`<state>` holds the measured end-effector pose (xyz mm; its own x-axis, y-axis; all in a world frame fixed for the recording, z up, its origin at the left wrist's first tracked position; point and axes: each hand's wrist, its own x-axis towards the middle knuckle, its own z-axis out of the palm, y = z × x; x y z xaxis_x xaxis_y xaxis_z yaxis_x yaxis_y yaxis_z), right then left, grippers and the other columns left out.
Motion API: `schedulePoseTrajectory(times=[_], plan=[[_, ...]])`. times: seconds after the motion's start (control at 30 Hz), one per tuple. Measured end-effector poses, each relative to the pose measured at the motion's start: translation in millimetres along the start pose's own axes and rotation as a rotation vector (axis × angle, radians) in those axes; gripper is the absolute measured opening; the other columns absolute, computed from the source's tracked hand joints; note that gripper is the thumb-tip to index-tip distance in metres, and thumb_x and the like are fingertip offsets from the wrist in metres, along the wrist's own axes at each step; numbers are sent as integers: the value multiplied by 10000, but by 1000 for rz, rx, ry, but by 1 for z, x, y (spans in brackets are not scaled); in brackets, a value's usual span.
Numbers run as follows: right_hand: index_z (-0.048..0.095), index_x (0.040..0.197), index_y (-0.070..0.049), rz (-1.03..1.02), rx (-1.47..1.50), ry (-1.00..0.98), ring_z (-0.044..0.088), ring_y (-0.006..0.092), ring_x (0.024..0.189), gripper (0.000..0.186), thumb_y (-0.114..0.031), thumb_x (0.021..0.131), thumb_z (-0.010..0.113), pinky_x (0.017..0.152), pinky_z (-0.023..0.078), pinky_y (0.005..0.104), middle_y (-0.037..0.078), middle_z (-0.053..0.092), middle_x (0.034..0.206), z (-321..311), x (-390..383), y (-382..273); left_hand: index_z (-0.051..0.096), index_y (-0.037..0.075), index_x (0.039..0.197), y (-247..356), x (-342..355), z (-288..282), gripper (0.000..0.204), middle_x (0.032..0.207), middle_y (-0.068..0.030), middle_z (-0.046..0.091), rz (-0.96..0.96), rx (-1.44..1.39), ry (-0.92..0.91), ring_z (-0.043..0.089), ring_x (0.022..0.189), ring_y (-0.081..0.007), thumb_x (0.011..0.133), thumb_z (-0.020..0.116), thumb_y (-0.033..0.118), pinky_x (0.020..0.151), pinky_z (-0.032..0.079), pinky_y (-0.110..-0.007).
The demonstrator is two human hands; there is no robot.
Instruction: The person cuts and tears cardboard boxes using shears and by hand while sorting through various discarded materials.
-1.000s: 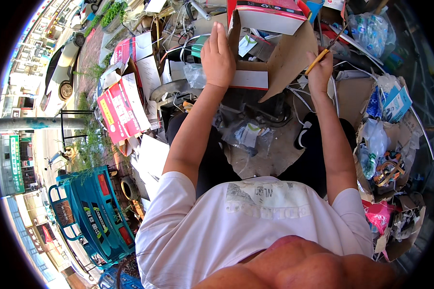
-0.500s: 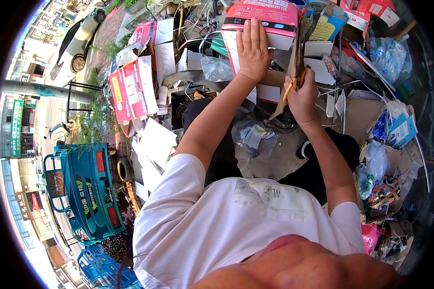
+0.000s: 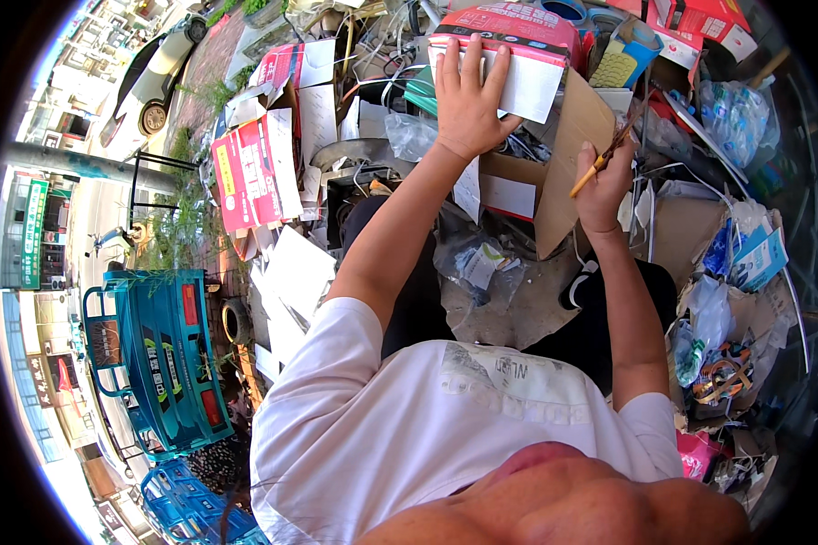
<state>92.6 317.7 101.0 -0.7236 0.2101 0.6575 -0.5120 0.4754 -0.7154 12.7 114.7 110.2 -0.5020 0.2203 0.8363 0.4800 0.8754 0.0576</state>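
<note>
My left hand (image 3: pixel 470 104) lies with fingers spread on the white side of a red and white cardboard carton (image 3: pixel 527 77). In my closed right hand (image 3: pixel 604 186) is a pair of scissors (image 3: pixel 587 178) with yellow handles. Their dark, rusty-looking blades point up and away, partly hidden by the fingers. Between the hands a brown cardboard flap (image 3: pixel 562 154) stands out from the carton, its right edge beside my right hand. Under my left wrist a white and brown piece of cardboard (image 3: pixel 509 194) shows.
More flattened red and white cartons (image 3: pixel 254 173) lie to the left. Clear plastic bags (image 3: pixel 482 263) rest between my legs, and bagged bottles (image 3: pixel 736 113) are at far right. A blue basket (image 3: pixel 627 54) sits beyond my right hand. At left stands a teal cargo vehicle (image 3: pixel 168 359).
My right hand has moved right and slightly down with the scissors, away from the carton. The brown flap now spreads wider toward me. My left hand's fingers have spread apart on the carton.
</note>
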Motion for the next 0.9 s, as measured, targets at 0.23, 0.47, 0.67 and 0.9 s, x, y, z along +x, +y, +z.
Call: schedulePoseTrajectory(times=[0.23,0.47,0.67,0.9], plan=[[471,1111,-3,-71,-78,-1,676,239,756,245,-71,929,620,670,519,325,131,642,874,2,6,12,474,154,1430,1,0,-6,841,1435,-195,404,1,81,-116,369,1312,-470,669,763,361,1079,309,-568],[494,1133,-11,-41,-70,-29,689,318,804,328,-4,845,651,709,537,366,160,655,912,1,0,24,566,163,1340,-14,3,-13,585,1315,-85,554,62,149,-45,512,1212,-328,813,602,415,1060,354,-523],[490,1115,-3,-137,-137,-50,646,391,789,363,56,780,617,680,526,432,187,631,908,-1,-1,36,656,178,1235,-9,6,-24,458,1185,-8,638,71,173,-80,536,1194,-268,850,580,413,1118,251,-554],[489,1056,-17,-272,-185,-29,612,399,708,287,2,802,621,610,502,454,176,595,797,10,-6,32,388,157,1475,-10,1,-8,770,1473,-114,448,7,318,-293,388,1375,-344,756,665,166,1161,181,-553]])
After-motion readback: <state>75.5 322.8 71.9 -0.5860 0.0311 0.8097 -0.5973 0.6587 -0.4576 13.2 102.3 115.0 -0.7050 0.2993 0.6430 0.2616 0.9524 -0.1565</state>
